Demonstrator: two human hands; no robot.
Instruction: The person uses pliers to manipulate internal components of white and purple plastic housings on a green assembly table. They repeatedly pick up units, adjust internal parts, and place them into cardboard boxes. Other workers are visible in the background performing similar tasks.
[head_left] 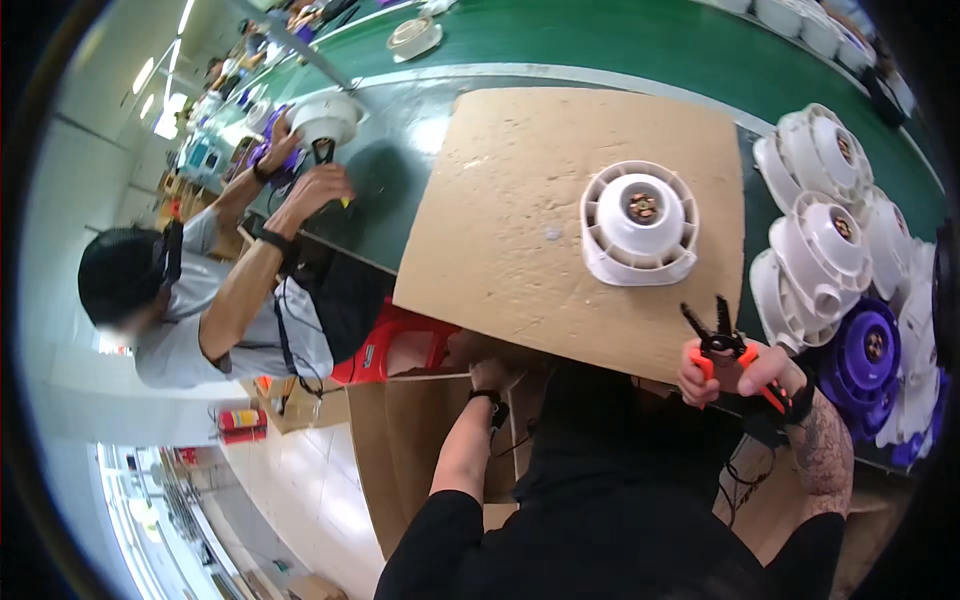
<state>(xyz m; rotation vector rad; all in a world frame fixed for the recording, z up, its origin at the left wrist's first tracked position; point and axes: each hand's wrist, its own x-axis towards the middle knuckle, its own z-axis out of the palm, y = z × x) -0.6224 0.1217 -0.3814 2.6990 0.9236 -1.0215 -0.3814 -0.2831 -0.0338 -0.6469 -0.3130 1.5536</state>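
Note:
My right hand [740, 375] is wrapped round a pair of pliers [722, 345] with orange handles and black jaws. The jaws stand apart and point up, just off the right front edge of a cardboard sheet [500, 210]. On that sheet rests a round white plastic housing [640, 260], upright, with a ribbed outer ring and a copper-coloured part in its central hole. My left hand [495, 375] is low, below the sheet's front edge, next to an open cardboard box [400, 440]. Its fingers are too small and shaded to make out.
Several white housings [815, 250] and a purple one [865, 350] crowd the table at right. A green conveyor [550, 45] runs behind, carrying a cream round part [413, 38]. At left a co-worker [240, 290] holds a white housing [325, 115] and a tool. A red bin [395, 345] stands between us.

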